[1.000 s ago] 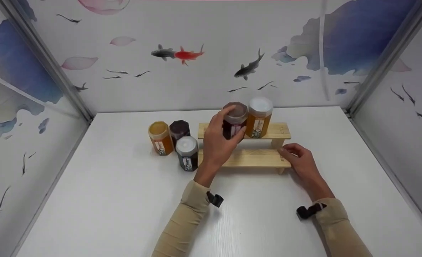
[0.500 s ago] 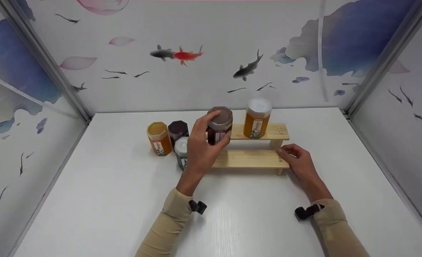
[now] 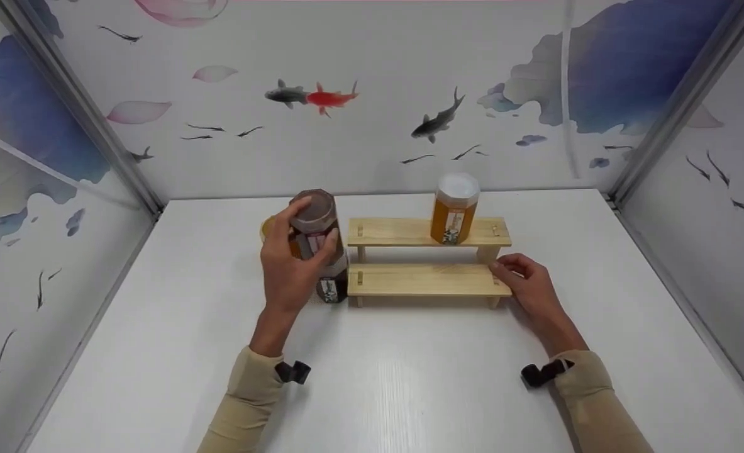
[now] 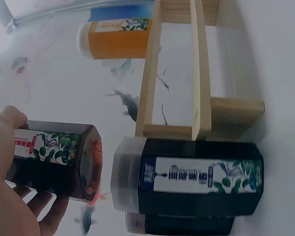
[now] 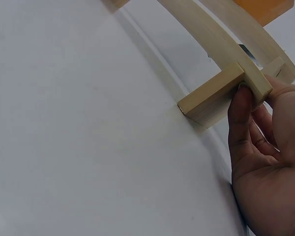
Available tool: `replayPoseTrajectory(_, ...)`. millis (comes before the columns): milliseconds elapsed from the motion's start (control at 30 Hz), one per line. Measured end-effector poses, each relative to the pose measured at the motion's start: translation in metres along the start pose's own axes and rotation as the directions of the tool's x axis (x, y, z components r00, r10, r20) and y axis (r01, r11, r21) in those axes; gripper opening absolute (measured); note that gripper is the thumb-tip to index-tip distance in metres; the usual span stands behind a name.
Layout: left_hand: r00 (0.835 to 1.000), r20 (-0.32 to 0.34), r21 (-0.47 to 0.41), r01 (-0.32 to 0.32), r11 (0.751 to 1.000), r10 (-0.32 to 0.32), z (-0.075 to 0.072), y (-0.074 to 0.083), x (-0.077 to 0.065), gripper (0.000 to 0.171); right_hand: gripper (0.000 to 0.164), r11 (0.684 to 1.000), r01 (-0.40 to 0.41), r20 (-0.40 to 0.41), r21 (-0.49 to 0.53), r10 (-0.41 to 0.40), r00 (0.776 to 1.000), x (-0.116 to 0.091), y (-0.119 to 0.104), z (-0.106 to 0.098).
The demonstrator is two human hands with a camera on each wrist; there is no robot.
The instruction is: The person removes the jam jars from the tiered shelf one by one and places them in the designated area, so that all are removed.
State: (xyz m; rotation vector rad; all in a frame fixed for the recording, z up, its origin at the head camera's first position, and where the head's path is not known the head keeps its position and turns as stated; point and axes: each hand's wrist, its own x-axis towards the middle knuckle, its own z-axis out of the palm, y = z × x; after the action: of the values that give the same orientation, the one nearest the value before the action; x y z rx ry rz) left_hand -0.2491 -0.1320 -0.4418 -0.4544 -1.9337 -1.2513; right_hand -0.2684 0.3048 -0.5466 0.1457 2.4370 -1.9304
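Observation:
My left hand (image 3: 287,270) grips a dark red octagonal jar (image 3: 315,214) by its side, raised left of the wooden two-step rack (image 3: 422,280). The left wrist view shows thumb and fingers round this jar, its base clear of the jars beside it. Standing at the rack's left end is a dark jar (image 4: 196,177) with a whitish lid, partly covered by the held jar in the head view. Another dark jar (image 4: 187,224) peeks out behind it. My right hand (image 3: 527,283) pinches the right end of the rack's lower step between thumb and fingers.
An amber jar (image 3: 455,217) with a white lid stands on the upper step, toward the right. Mostly hidden behind my left hand is an amber jar with a yellow lid (image 3: 271,228). White walls printed with fish enclose the white table (image 3: 409,377).
My left hand has carried the dark red jar from the upper step leftward, over the group of jars at the left. The right hand stays at the rack's end.

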Motion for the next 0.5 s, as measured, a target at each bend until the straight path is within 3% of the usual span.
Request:
replayPoseTrajectory(333, 0.994, -0.093, 0.087, 0.059, 0.994, -0.051, -0.038, -0.026, 0.002, 0.064, 0.053, 1.0, -0.012, -0.006, -0.021, 0.012, 1.0, 0.002, 0.003, -0.003)
replayPoseTrajectory(500, 0.995, -0.081, 0.104, 0.069, 0.992, -0.06, -0.055, -0.034, 0.0, 0.063, 0.053, 1.0, -0.012, 0.001, -0.01, 0.012, 1.0, 0.002, 0.001, -0.002)
